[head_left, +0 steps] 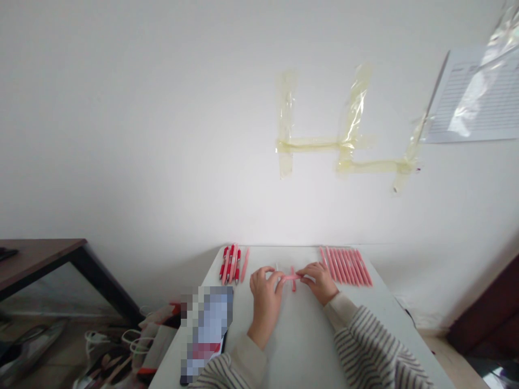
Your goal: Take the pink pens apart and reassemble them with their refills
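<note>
Both my hands are closed in a pinch over the middle of the white table (pixel 300 346). Between them a pink pen barrel (pixel 289 277) lies level, its left end in the fingers of my left hand (pixel 265 297) and its right end in those of my right hand (pixel 322 283). A second pink pen piece (pixel 294 288) crosses behind or under it, pointing away from me. Close to my left fingertips a thin, clear or whitish piece (pixel 277 267) shows; its kind is too small to tell.
Several pink pens (pixel 348 266) form a row at the back right. Red and pink pens (pixel 230 267) cluster at the back left, one pink pen (pixel 245 265) beside them. A blurred-out flat device (pixel 208 329) lies at the left edge. Bags and cables (pixel 133 346) crowd the floor; a wall stands behind.
</note>
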A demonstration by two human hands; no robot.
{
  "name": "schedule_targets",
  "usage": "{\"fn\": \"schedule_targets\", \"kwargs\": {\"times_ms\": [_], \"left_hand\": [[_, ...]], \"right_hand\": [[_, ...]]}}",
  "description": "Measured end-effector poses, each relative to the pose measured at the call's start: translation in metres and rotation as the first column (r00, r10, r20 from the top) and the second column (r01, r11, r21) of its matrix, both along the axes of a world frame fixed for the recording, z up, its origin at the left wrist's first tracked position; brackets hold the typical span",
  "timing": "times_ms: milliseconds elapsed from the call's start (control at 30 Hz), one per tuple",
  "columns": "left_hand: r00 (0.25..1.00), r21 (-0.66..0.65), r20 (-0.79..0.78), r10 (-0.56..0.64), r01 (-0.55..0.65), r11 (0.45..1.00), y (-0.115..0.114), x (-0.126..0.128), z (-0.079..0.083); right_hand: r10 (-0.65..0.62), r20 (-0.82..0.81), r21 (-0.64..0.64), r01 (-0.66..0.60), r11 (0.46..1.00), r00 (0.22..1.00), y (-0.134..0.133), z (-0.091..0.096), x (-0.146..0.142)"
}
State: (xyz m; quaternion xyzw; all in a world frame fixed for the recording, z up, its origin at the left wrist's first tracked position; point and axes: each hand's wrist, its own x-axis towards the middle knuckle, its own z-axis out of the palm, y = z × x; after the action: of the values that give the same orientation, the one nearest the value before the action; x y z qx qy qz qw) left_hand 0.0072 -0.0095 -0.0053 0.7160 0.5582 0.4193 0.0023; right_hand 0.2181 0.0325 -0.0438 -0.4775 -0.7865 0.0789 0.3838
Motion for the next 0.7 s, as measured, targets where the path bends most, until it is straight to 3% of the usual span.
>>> {"fn": "schedule_targets", "kwargs": {"times_ms": [400,700], "left_hand": [[1.0,0.02,0.015,-0.008,0.008,1.0,0.0012,-0.001,-0.0015],[0.999,0.012,0.03,0.038,-0.039,0.999,0.0025,-0.0026,-0.0009]], "right_hand": [[-0.006,-0.002,0.047,0.006,0.999,1.0,-0.0007,0.0013,-0.002],[-0.081,0.032,0.062,0.079,0.995,0.996,-0.0029,0.0035,-0.0016]]}}
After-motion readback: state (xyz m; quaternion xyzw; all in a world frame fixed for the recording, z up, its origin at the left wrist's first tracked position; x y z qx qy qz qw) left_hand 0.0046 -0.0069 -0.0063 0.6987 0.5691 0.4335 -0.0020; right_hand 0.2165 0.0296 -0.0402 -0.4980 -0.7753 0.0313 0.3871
